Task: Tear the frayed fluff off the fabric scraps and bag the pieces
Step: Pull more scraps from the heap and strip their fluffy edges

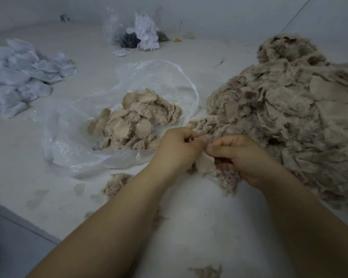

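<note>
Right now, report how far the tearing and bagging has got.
Done: a modest heap of cleaned beige pieces lies in the open clear plastic bag. In hand: the left hand and right hand both pinch one beige scrap, fluff hanging below it. Left: the large pile of frayed beige scraps at the right, far bigger than the bagged heap, so most work remains.

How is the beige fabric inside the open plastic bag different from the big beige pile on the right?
The bagged pieces form a small heap of mostly smooth, rounded pieces; the big pile is far larger, with ragged, fluffy edges. The bagged pieces lie on a clear plastic bag; the big pile lies directly on the white surface. Both share the same beige colour.
</note>
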A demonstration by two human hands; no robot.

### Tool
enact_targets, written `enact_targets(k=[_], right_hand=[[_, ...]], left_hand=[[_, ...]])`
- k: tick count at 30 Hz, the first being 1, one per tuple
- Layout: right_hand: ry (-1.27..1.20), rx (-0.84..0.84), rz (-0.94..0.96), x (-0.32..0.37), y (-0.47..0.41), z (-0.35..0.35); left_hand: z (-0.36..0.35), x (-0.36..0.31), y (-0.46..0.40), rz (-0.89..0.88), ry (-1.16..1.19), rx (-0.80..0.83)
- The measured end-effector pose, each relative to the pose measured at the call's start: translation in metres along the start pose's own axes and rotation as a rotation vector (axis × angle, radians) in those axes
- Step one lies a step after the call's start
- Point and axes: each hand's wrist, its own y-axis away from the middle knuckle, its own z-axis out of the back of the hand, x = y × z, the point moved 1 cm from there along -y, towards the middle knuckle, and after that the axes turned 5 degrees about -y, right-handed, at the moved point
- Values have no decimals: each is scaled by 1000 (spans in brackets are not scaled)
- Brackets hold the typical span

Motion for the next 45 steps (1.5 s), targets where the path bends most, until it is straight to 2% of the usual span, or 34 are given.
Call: enact_targets(k=[9,10,15,19,22,26,32,40,42,45], right_hand=[[-137,-94,-37,1,-1,-1],[-174,-98,-30,1,-1,-1],[-209,-81,9,1,-2,-4],[-244,-77,4,1,-2,-2],[-226,-75,8,1,-2,-2],[-131,-51,28,2,0,-6],[-129,-101,42,-1,-1,-5],[-97,-138,33,-2,-2,-6],[-95,-116,22,-2,-2,-6],[-81,-98,24,-3,-1,-7]], left_hand=[[10,7,-4,63,183,-214],[11,6,-4,72,158,-182],[0,4,12,178,-2,193],[-11,6,17,208,181,204],[-10,6,17,244,220,206],[-5,2,17,229,197,235],[6,6,14,198,90,255],[30,7,16,230,-109,527],[28,8,16,221,-149,474],[18,7,13,127,-153,260]])
